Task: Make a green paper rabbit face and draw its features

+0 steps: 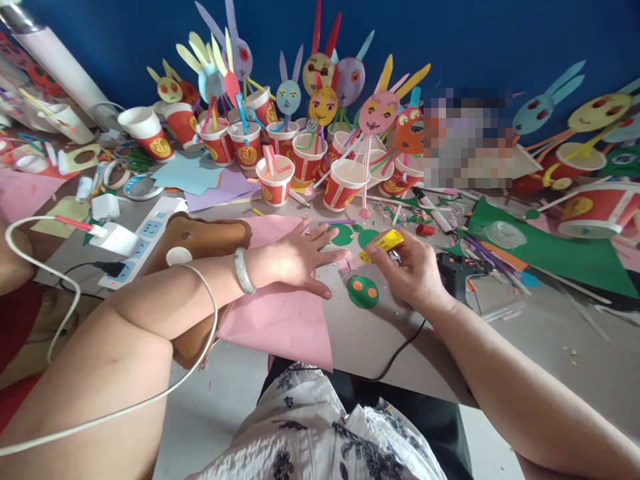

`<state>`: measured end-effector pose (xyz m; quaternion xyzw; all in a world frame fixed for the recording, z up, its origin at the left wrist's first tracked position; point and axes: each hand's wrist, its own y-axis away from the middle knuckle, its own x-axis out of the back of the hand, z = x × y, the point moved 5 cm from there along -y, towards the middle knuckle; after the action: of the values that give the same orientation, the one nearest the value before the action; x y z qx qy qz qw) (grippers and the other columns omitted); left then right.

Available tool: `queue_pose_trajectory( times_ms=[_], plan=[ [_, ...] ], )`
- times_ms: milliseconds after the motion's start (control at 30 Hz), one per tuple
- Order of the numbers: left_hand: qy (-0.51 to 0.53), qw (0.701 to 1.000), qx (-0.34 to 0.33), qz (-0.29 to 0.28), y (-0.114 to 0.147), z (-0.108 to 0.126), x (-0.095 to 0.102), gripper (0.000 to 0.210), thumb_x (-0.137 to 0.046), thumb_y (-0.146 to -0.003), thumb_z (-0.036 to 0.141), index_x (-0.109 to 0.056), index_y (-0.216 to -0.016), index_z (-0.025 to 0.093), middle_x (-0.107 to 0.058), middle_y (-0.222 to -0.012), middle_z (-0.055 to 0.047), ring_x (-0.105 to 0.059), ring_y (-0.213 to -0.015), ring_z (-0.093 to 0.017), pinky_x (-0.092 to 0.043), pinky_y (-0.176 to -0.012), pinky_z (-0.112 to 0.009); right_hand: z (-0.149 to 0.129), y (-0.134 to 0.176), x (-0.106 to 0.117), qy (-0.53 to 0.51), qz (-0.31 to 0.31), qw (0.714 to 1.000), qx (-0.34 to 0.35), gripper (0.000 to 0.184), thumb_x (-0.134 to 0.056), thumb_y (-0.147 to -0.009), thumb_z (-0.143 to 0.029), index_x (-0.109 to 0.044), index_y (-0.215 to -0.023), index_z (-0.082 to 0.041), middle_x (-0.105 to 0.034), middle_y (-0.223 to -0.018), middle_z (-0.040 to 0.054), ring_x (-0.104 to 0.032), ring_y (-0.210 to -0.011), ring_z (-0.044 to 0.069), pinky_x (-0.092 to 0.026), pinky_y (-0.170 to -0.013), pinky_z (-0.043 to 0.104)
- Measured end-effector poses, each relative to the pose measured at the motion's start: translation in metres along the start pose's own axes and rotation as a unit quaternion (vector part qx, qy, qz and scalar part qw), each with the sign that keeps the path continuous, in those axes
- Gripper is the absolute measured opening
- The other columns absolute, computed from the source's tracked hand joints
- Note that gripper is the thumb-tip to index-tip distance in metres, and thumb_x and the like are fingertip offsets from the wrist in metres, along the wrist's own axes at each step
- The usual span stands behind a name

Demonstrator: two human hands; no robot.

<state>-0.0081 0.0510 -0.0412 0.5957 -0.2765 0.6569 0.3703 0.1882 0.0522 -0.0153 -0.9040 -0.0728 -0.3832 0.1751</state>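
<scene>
My left hand point(300, 257) lies spread, palm down, over the edge of a pink paper sheet point(285, 320), its fingertips by a small pink scrap point(347, 262). My right hand point(413, 270) grips a yellow bar-shaped tool with dark markings point(381, 247); its exact kind is unclear. A bit of shiny metal shows under that hand. Between my hands lies a green paper disc with two orange spots point(363, 293). Plain green discs point(341, 235) lie just beyond my fingers, one partly covered by the yellow tool.
Red-and-white paper cups point(345, 190) with paper animal faces on straws line the back. A white cable point(213, 320) crosses my left arm near a brown bag point(200, 243) and power strip point(145, 240). Green paper point(560, 253), pens and scraps lie right. Another person's arm point(15, 260) is far left.
</scene>
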Motion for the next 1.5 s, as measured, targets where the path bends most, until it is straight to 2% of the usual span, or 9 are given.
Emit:
queue_pose_trajectory(
  times_ms=[100,267,500,667,800,933,1100,1367,1500],
  plan=[
    [0.006,1.000,0.005,0.004,0.000,0.000,0.001,0.095,-0.064,-0.086,0.077,-0.038,-0.162,0.027,-0.026,-0.172,-0.023,-0.024,-0.160,-0.046,-0.020,-0.122,-0.074,-0.004,0.000,-0.007,0.021,0.005,1.000,0.017,0.035,-0.062,-0.095,-0.054,-0.057,-0.076,-0.025,-0.066,-0.066,0.0034,-0.058,-0.065,0.021,-0.044,-0.064,0.036],
    [0.011,1.000,0.001,0.001,0.000,0.000,0.003,0.092,-0.062,-0.087,0.078,-0.040,-0.161,0.027,-0.028,-0.172,-0.023,-0.025,-0.159,-0.047,-0.019,-0.122,-0.074,-0.014,0.001,-0.019,0.028,-0.074,0.994,0.077,0.034,-0.059,-0.098,-0.051,-0.060,-0.078,-0.024,-0.064,-0.066,0.0029,-0.053,-0.064,0.019,-0.044,-0.067,0.036],
    [0.008,1.000,-0.002,0.014,0.000,-0.002,-0.001,0.093,-0.063,-0.087,0.078,-0.038,-0.162,0.028,-0.028,-0.172,-0.021,-0.025,-0.159,-0.045,-0.019,-0.122,-0.073,-0.003,-0.002,-0.007,0.025,-0.022,0.999,0.007,0.033,-0.065,-0.093,-0.051,-0.059,-0.075,-0.023,-0.064,-0.067,0.0033,-0.055,-0.067,0.020,-0.044,-0.065,0.034],
    [-0.004,1.000,0.000,-0.001,0.000,-0.001,0.002,0.094,-0.060,-0.087,0.079,-0.037,-0.162,0.028,-0.027,-0.173,-0.022,-0.025,-0.159,-0.045,-0.020,-0.122,-0.071,-0.002,-0.001,-0.010,-0.049,-0.084,0.995,-0.012,0.036,-0.066,-0.091,-0.055,-0.061,-0.075,-0.023,-0.067,-0.068,0.0028,-0.056,-0.063,0.018,-0.045,-0.061,0.032],
    [-0.016,1.000,0.005,-0.025,-0.002,0.000,0.003,0.099,-0.058,-0.087,0.081,-0.034,-0.164,0.024,-0.023,-0.173,-0.025,-0.021,-0.161,-0.046,-0.018,-0.123,-0.070,0.010,-0.007,0.021,-0.171,0.083,0.981,-0.044,0.033,-0.069,-0.090,-0.054,-0.063,-0.088,-0.022,-0.072,-0.080,0.0039,-0.063,-0.069,0.017,-0.050,-0.065,0.031],
    [-0.008,1.000,0.002,-0.019,-0.002,0.001,0.005,0.097,-0.062,-0.086,0.079,-0.039,-0.161,0.022,-0.026,-0.172,-0.025,-0.023,-0.161,-0.045,-0.019,-0.124,-0.068,0.030,-0.015,0.059,-0.140,0.248,0.956,-0.074,0.022,-0.074,-0.076,-0.036,-0.061,-0.088,-0.022,-0.068,-0.076,0.0017,-0.063,-0.064,0.015,-0.052,-0.064,0.032],
    [-0.004,1.000,-0.007,0.002,-0.001,0.001,0.007,0.092,-0.061,-0.086,0.081,-0.044,-0.158,0.026,-0.030,-0.171,-0.022,-0.027,-0.160,-0.041,-0.018,-0.126,-0.068,0.058,-0.021,0.077,-0.096,0.276,0.943,-0.156,0.024,-0.073,-0.066,-0.028,-0.054,-0.081,-0.024,-0.069,-0.072,0.0019,-0.066,-0.066,0.018,-0.053,-0.065,0.033],
    [-0.017,1.000,-0.002,-0.004,-0.002,-0.001,0.002,0.098,-0.062,-0.084,0.082,-0.040,-0.161,0.026,-0.027,-0.172,-0.023,-0.023,-0.162,-0.042,-0.017,-0.126,-0.069,0.092,-0.026,0.094,-0.001,0.225,0.963,-0.146,0.043,-0.076,-0.066,-0.026,-0.061,-0.106,-0.023,-0.078,-0.100,0.0079,-0.074,-0.097,0.026,-0.057,-0.093,0.044],
    [-0.021,1.000,-0.001,-0.003,-0.002,-0.001,0.001,0.099,-0.061,-0.084,0.083,-0.038,-0.162,0.026,-0.027,-0.172,-0.023,-0.023,-0.162,-0.042,-0.018,-0.126,-0.068,0.103,-0.028,0.095,-0.007,0.175,0.973,-0.152,0.031,-0.076,-0.063,-0.023,-0.067,-0.092,-0.022,-0.080,-0.095,0.0072,-0.074,-0.089,0.026,-0.059,-0.089,0.044]
  ],
)
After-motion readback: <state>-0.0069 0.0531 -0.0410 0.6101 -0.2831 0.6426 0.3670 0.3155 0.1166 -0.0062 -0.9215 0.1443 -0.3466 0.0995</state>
